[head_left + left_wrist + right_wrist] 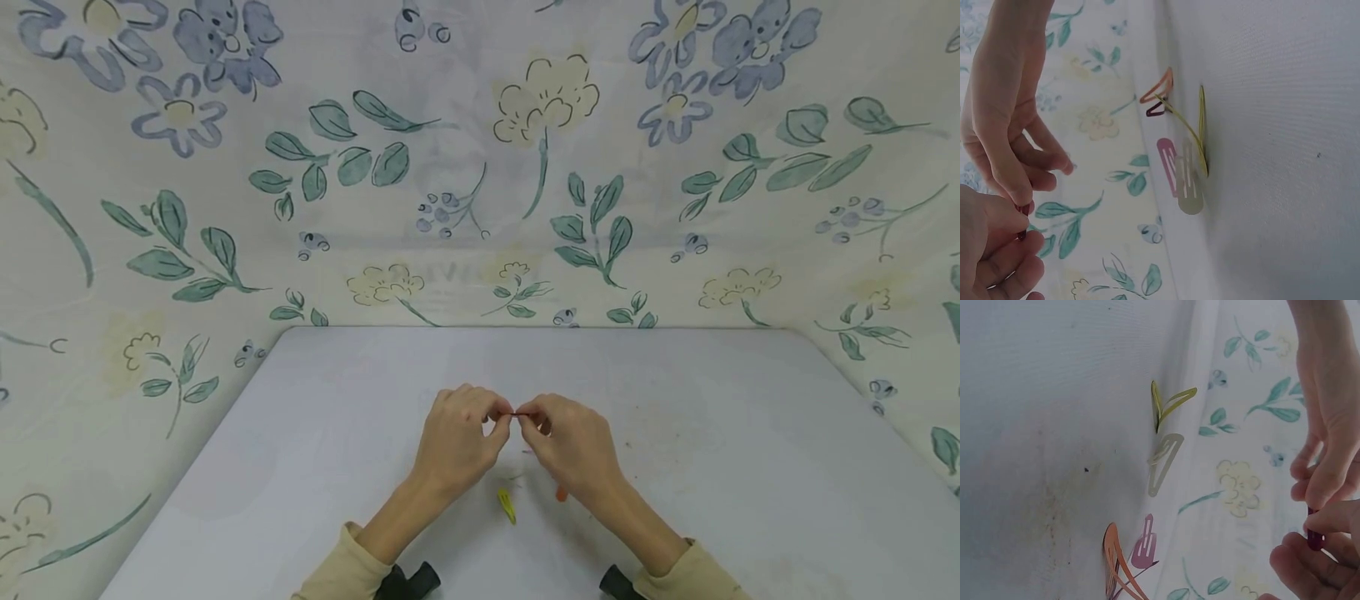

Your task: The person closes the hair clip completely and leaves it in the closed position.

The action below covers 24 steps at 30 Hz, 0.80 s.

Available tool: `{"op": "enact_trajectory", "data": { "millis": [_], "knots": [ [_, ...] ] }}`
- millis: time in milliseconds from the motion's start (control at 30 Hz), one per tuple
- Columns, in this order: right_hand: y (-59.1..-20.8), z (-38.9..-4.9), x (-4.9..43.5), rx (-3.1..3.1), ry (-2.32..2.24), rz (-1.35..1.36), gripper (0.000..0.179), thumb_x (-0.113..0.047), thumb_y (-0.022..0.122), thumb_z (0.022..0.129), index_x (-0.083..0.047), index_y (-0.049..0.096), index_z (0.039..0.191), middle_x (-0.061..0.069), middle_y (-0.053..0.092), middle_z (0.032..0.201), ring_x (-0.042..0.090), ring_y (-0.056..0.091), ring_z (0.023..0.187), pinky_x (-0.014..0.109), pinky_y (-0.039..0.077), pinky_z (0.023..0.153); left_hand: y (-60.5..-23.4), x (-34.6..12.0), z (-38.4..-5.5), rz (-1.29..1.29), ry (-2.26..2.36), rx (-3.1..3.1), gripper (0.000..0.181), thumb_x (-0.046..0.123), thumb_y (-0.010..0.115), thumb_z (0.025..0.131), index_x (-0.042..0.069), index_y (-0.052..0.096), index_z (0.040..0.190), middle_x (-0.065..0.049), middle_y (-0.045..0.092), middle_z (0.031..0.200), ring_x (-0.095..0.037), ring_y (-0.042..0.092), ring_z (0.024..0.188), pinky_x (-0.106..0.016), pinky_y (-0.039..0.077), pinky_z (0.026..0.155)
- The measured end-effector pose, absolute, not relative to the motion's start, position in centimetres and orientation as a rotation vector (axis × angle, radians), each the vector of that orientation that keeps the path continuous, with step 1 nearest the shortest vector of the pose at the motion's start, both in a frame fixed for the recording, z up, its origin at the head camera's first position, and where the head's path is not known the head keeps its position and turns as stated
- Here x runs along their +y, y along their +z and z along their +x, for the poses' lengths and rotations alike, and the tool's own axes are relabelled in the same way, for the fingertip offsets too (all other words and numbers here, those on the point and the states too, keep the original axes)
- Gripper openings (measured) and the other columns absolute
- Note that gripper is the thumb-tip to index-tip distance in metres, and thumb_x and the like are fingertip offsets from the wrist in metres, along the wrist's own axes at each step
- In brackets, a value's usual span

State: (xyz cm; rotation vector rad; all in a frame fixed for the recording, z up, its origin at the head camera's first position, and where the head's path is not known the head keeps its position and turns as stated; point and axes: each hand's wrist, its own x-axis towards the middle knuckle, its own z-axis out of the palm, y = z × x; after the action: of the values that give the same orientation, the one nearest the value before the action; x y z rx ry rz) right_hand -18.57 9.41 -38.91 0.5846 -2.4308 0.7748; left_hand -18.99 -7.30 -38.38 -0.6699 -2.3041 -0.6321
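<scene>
Out in front, above the table, both hands meet fingertip to fingertip at a small dark red hair clip (514, 414). My left hand (459, 433) pinches one end of it between thumb and fingers. The other end is pinched by my right hand (573, 442). Much of the hair clip (1315, 539) is covered by the fingers, and only a short dark red strip shows in the wrist views. Below the hands, a yellow-green snap clip (507, 506) lies spread apart on the table. An orange clip (562, 493) is partly hidden under the right hand.
A pale grey clip (1167, 462) and a pink clip (1145, 550) lie between the yellow-green and orange ones. A small dark clip (1155, 109) sits beside the orange one. The white table (337, 367) ends at a flowered cloth backdrop (465, 292).
</scene>
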Motion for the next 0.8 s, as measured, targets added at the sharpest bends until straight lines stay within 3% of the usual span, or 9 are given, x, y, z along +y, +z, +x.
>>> {"op": "enact_trajectory", "data": {
  "millis": [800],
  "knots": [
    [-38.75,-18.09,9.18,-2.471,0.863,0.514,0.007,-0.009,0.075,0.085,-0.013,0.078,0.09,-0.006,0.07,0.076,0.002,0.044,0.054,0.018,0.04,0.05,-38.56,-6.8,-18.37,-0.612,-0.749,-2.334,0.011,0.001,0.077,0.077,0.01,0.071,0.079,0.002,0.067,0.074,-0.014,0.059,0.07,-0.03,0.043,0.068]
  ]
}}
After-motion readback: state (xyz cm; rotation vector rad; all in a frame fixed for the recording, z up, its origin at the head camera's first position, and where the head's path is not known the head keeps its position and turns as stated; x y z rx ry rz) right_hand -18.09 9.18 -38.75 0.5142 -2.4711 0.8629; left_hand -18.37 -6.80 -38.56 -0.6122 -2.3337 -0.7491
